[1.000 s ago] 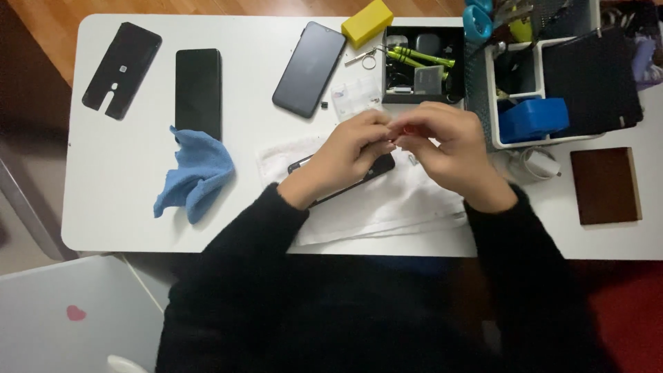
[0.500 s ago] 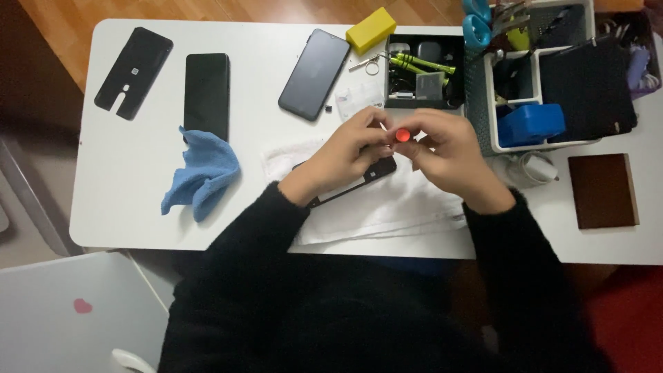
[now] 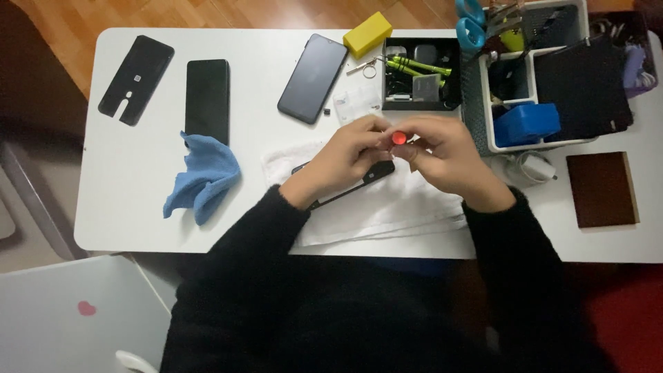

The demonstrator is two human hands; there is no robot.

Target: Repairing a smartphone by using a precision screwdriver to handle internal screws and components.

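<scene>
Both my hands meet over the middle of the white table [image 3: 138, 200]. My left hand [image 3: 342, 155] and my right hand [image 3: 445, 155] pinch a small tool with a round red cap [image 3: 398, 139] between their fingertips. Under the hands lies a black phone frame [image 3: 369, 176] on a white cloth [image 3: 407, 207]. My black sleeves cover both forearms.
A blue cloth [image 3: 202, 177] lies at the left, with a black phone [image 3: 207, 100] and a black back cover [image 3: 136, 78] beyond it. Another phone [image 3: 313, 77], a yellow block [image 3: 368, 34], a black tool tray [image 3: 420, 76], a white organiser [image 3: 545, 76] and a brown pad [image 3: 601, 188] lie around.
The red cap of the small tool has come into sight between my fingertips. Both hands stay over the phone frame.
</scene>
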